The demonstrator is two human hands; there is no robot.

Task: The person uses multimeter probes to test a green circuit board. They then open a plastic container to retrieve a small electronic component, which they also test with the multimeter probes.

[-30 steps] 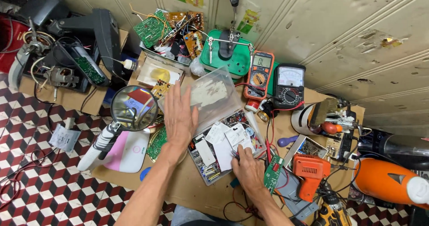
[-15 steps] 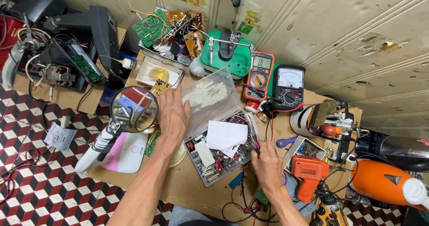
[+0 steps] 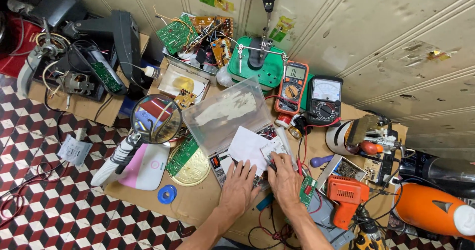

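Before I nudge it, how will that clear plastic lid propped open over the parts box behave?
The clear lid looks thin and see-through, so probably light and a bit flexible. It stands tilted open at the box's far edge, so a push would likely swing it rather than slide it. Both hands rest lower on the box, which may steady it.

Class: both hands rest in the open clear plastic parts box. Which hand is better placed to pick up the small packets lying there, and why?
Probably the right hand: its fingers already touch the small white packets in the clear plastic parts box. The left hand lies flat beside the white paper sheet, farther from them.
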